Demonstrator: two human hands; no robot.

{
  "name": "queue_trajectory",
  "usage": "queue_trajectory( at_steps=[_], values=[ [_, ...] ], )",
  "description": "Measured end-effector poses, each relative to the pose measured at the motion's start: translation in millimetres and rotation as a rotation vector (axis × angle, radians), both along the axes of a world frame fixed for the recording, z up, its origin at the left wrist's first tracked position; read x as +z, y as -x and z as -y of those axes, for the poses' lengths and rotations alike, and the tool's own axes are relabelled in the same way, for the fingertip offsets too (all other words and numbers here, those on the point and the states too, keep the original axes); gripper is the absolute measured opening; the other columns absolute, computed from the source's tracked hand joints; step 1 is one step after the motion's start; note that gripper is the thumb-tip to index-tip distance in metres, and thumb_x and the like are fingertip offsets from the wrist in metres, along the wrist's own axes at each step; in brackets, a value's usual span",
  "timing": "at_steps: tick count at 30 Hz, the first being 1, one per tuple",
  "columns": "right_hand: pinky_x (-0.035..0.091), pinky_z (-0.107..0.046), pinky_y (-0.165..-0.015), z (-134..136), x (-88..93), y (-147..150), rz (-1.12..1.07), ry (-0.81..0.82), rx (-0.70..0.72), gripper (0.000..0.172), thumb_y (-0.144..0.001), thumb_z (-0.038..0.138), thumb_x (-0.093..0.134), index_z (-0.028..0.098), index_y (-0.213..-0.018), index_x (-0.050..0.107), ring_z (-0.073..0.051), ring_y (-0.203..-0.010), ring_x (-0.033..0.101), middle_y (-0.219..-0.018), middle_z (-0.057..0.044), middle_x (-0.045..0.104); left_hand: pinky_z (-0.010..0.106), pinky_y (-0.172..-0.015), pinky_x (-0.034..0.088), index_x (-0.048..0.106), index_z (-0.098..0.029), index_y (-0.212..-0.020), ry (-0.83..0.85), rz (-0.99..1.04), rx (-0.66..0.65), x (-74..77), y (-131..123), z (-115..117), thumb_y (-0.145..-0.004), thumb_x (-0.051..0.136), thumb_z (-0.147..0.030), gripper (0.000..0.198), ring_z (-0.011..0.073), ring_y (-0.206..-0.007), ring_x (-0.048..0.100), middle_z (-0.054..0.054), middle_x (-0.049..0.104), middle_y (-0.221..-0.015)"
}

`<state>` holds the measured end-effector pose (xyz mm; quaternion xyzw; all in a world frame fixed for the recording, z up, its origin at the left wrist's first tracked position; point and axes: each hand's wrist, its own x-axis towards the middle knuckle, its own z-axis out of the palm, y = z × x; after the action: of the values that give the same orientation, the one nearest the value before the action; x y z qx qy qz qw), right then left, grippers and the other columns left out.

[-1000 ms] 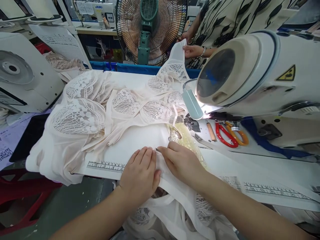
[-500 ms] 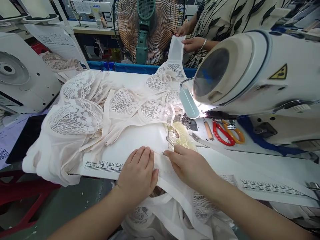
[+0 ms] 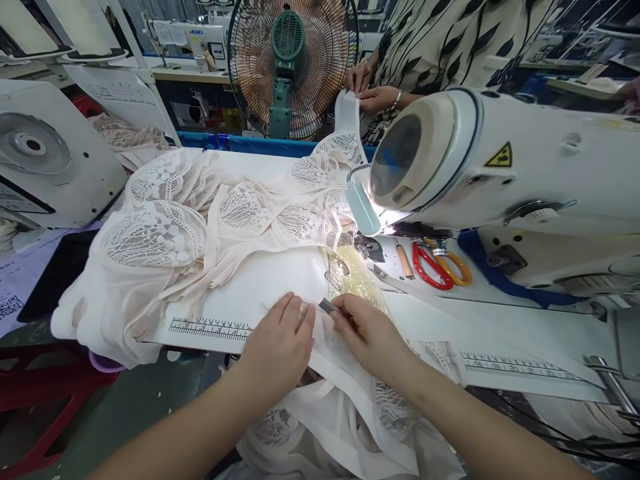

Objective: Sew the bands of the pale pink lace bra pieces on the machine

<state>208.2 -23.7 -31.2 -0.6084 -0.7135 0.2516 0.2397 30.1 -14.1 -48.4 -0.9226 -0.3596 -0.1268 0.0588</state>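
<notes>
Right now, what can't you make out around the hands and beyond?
Head view: the white fabric directly under the left hand, covered by that hand.
Head view: the rear end of the small grey tool, hidden inside the right hand.
Head view: the lowest part of the lace-trimmed fabric, cut off by the bottom edge.
Head view: writing on the paper sheet, too small.

White sewing table (image 3: pixel 265 287) with printed black ruler (image 3: pixel 210 329)
Cream lace bras (image 3: pixel 155 233), a translucent yellowish sheet (image 3: pixel 357 277) and red-handled scissors (image 3: pixel 419 267) lie on it; white cloth (image 3: pixel 345 373) hangs over the front edge.
</notes>
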Motion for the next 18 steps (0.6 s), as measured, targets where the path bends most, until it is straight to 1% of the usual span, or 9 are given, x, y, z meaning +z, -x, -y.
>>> queue_trajectory(
  at_steps=[2,4,6,9,13,18],
  values=[
    [0.041,-0.026,-0.056,-2.7,1.9,1.1,0.051,-0.048,0.036,0.017,-0.086,0.020,0.038,0.018,-0.084,0.055,-0.015,-0.063,0.053,-0.071,-0.002,0.059,0.045,-0.096,0.041,0.048,-0.009,-0.125,0.043,0.007,0.004,-0.6,-1.1,1.1,-0.088,0.040,-0.026,0.041,0.0312,-0.118,0.047,0.018,0.054,-0.119],
    [0.040,-0.026,-0.058,-6.1,2.7,2.8,0.153,-0.145,0.058,0.020,-0.086,0.017,0.039,0.018,-0.089,0.059,-0.016,-0.069,0.055,-0.076,-0.004,0.061,0.047,-0.098,0.039,0.047,-0.011,-0.126,0.079,-0.001,0.009,-0.8,-1.6,1.7,-0.088,0.040,-0.030,0.043,0.0319,-0.119,0.045,0.018,0.053,-0.121],
    [0.037,-0.026,-0.057,-9.9,1.6,4.6,0.270,-0.231,0.076,0.022,-0.085,0.016,0.041,0.019,-0.092,0.062,-0.017,-0.071,0.054,-0.074,-0.004,0.061,0.048,-0.099,0.038,0.046,-0.011,-0.127,0.099,-0.010,0.009,-0.5,-1.9,1.6,-0.088,0.041,-0.033,0.045,0.0322,-0.120,0.044,0.018,0.052,-0.121],
    [0.031,-0.025,-0.053,-14.6,-1.6,6.9,0.378,-0.301,0.110,0.022,-0.084,0.015,0.045,0.021,-0.090,0.065,-0.017,-0.068,0.051,-0.070,-0.003,0.061,0.048,-0.098,0.038,0.045,-0.011,-0.127,0.114,-0.017,0.010,0.6,-1.9,1.0,-0.087,0.043,-0.035,0.046,0.0319,-0.119,0.044,0.018,0.052,-0.121],
    [0.028,-0.026,-0.051,-17.1,-2.7,9.2,0.441,-0.331,0.133,0.023,-0.083,0.013,0.047,0.021,-0.091,0.066,-0.016,-0.066,0.049,-0.066,-0.002,0.060,0.047,-0.097,0.038,0.046,-0.012,-0.126,0.114,-0.004,0.009,1.8,-1.3,0.4,-0.086,0.045,-0.036,0.046,0.0320,-0.118,0.045,0.017,0.053,-0.120],
    [0.028,-0.027,-0.052,-16.4,4.4,8.4,0.518,-0.284,0.200,0.022,-0.083,0.012,0.047,0.020,-0.088,0.066,-0.016,-0.065,0.048,-0.065,-0.003,0.058,0.047,-0.095,0.041,0.048,-0.013,-0.124,0.125,0.000,0.025,5.0,-1.8,0.4,-0.084,0.049,-0.036,0.046,0.0317,-0.116,0.046,0.017,0.054,-0.117]
  ],
)
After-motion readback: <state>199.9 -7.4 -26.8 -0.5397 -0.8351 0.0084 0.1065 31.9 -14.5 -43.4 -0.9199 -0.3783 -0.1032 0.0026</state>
